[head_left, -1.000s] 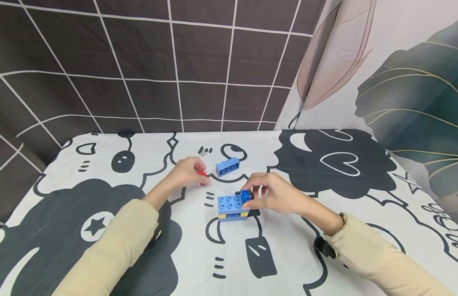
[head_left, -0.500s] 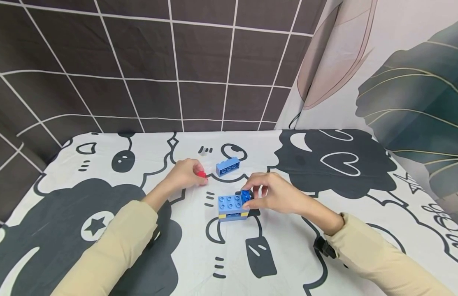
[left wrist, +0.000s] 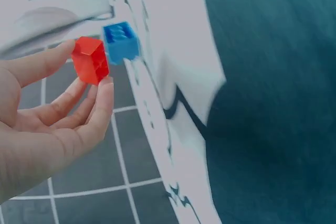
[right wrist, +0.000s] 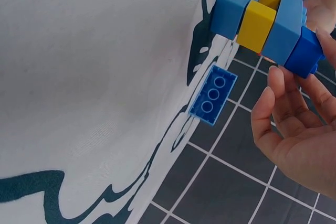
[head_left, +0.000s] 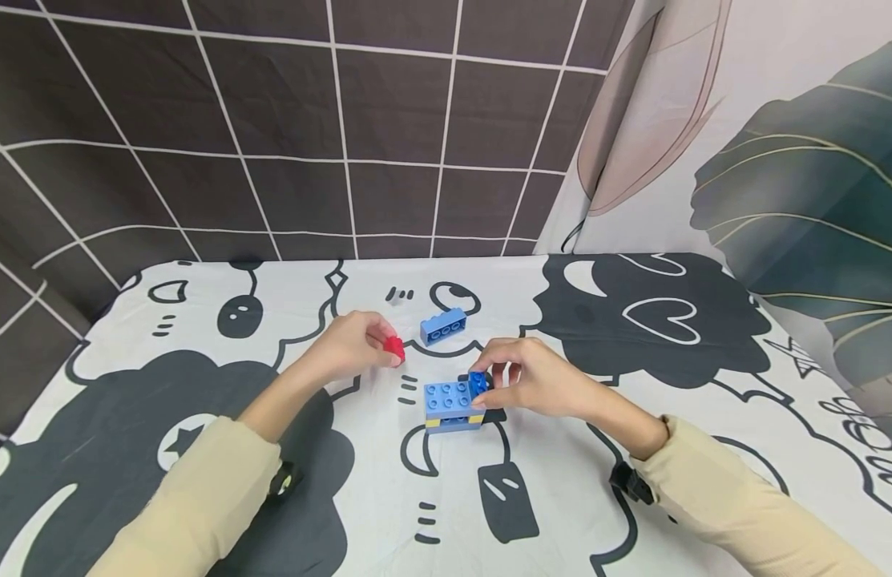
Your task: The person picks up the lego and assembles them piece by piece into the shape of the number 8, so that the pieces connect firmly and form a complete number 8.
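Between thumb and fingertips, my left hand (head_left: 352, 346) pinches a small red toy brick (left wrist: 90, 60), held near the loose blue brick. My right hand (head_left: 535, 377) pinches a small dark blue brick (right wrist: 303, 53), which sits on the right end of a stacked block of bricks (head_left: 446, 397). That stack has light blue bricks at top and bottom, with yellow bricks (right wrist: 256, 26) between them. Behind the stack, a loose light blue brick (head_left: 443, 326) lies on its side, its hollow underside with round tubes (right wrist: 213, 95) showing in the right wrist view.
A white cloth with black cartoon drawings (head_left: 388, 513) covers the table. A dark curtain with a white grid (head_left: 388, 104) hangs behind its far edge, and a leaf-patterned curtain (head_left: 813, 192) hangs on the right.
My left hand has lifted slightly and turned, bringing the red brick more into view, and the left forearm has shifted left. My right hand and the stack stay in place.
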`<action>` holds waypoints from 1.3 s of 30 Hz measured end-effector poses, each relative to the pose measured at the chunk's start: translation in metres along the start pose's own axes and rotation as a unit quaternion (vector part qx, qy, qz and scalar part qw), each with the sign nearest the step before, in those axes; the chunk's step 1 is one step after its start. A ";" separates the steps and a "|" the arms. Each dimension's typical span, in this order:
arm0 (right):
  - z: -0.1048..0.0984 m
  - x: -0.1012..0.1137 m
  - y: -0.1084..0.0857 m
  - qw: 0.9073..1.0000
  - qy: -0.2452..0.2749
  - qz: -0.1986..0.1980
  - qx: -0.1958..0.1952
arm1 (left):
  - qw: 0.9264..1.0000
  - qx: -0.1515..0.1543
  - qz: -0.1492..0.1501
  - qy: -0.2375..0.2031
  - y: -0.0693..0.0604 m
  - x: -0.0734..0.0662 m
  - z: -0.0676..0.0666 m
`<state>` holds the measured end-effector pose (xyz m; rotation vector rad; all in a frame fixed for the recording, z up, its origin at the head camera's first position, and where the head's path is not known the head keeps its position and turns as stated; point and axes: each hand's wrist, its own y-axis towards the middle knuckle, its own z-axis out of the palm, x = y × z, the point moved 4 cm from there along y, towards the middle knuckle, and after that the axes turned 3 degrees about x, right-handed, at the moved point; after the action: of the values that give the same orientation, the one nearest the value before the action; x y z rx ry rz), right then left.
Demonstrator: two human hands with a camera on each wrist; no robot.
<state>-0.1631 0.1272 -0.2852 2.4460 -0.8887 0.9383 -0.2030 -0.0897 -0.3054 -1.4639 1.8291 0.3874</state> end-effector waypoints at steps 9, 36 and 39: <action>0.000 0.000 0.000 1.000 0.002 -0.004 0.001 | 0.997 0.023 0.070 -0.024 -0.024 -0.021 0.008; 0.000 -0.001 0.000 1.000 0.002 -0.012 0.001 | 0.987 0.022 0.142 -0.075 -0.053 -0.038 0.032; 0.000 -0.001 0.000 1.000 0.001 -0.014 0.001 | 0.985 0.028 0.148 -0.083 -0.053 -0.036 0.033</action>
<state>-0.1642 0.1280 -0.2858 2.4530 -0.8518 0.9311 -0.1395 -0.0590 -0.2906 -1.0883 1.9083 0.5803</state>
